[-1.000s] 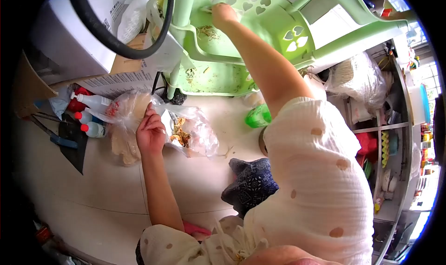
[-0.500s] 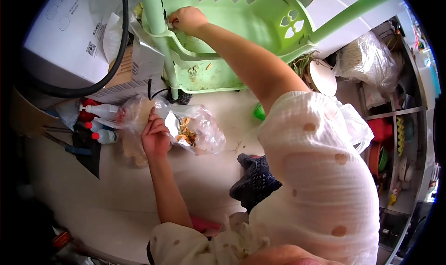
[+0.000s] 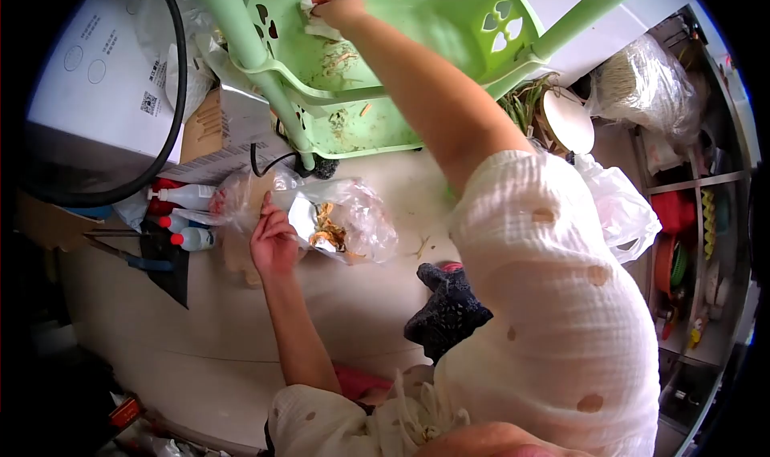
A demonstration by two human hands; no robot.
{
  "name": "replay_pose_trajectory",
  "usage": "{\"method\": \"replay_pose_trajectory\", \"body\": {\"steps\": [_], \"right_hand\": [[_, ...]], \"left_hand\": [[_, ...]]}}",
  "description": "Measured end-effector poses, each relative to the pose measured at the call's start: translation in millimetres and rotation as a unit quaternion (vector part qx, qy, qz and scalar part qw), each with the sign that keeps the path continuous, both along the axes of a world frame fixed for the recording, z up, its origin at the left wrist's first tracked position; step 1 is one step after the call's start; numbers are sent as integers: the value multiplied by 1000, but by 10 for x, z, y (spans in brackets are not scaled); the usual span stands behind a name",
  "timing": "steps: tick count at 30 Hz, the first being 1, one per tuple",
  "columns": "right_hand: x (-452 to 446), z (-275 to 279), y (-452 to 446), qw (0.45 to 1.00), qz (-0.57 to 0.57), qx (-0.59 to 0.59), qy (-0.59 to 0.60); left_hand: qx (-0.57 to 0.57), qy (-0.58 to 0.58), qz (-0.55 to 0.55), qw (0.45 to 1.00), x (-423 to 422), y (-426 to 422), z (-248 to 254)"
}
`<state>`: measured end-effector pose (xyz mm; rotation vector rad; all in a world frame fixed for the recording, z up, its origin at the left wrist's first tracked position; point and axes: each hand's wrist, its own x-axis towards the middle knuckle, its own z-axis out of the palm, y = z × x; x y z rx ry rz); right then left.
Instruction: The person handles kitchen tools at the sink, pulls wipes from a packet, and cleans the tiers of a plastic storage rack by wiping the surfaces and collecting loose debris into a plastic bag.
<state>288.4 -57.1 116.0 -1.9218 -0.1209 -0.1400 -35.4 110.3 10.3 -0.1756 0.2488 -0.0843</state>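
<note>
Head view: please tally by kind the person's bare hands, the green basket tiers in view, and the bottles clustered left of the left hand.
Left hand and right hand: 2
Upper green tier and lower green tier: 2
Red-capped bottles: 2
White-topped bottle: 1
Total: 7

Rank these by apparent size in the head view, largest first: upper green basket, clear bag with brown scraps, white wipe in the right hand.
1. Upper green basket
2. Clear bag
3. White wipe, partly hidden by the right hand
</note>
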Motion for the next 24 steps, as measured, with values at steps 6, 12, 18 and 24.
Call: {"method": "replay_pose_trajectory", "body": {"steps": [6, 12, 18, 24], "right_hand": [[-87, -117, 312, 955, 130, -255, -82], [-405, 14, 51, 842, 482, -227, -84], [-129, 302, -429, 915, 390, -92, -53], [186, -233, -414, 882, 177, -352, -257]], "left_hand": [[0, -20, -7, 1000, -25, -38, 23], [7, -3, 12, 1000, -2, -60, 8], [-10, 5, 12, 1000, -29, 3, -38], [17, 9, 11, 1000, -21, -18, 10]]}}
